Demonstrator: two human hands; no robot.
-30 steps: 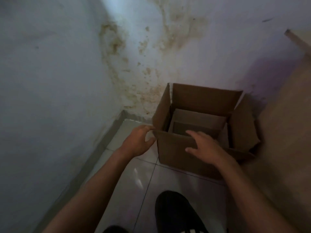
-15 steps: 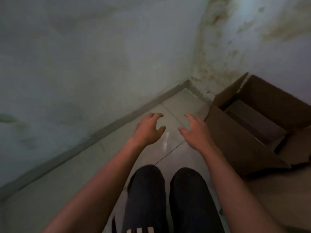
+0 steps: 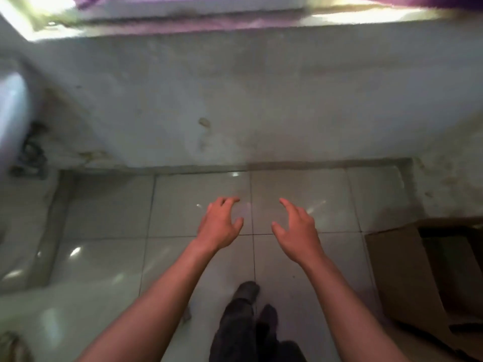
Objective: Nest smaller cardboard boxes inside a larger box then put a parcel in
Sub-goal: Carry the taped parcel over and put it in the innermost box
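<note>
Cardboard box (image 3: 407,278): standing open on the tiled floor (image 3: 109,231) at the right edge of the view, partly cut off by the frame; its interior is dark and the contents cannot be made out. Left hand (image 3: 218,226): held over the floor, fingers spread and curled, holding nothing. Right hand (image 3: 296,231): beside the left, likewise spread and empty, well apart from the box. Stained wall (image 3: 235,100) runs behind. Dark trouser legs (image 3: 243,327) visible below.

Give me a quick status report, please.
Left hand and right hand open, empty. Cardboard box at right, untouched. No parcel visible.
</note>
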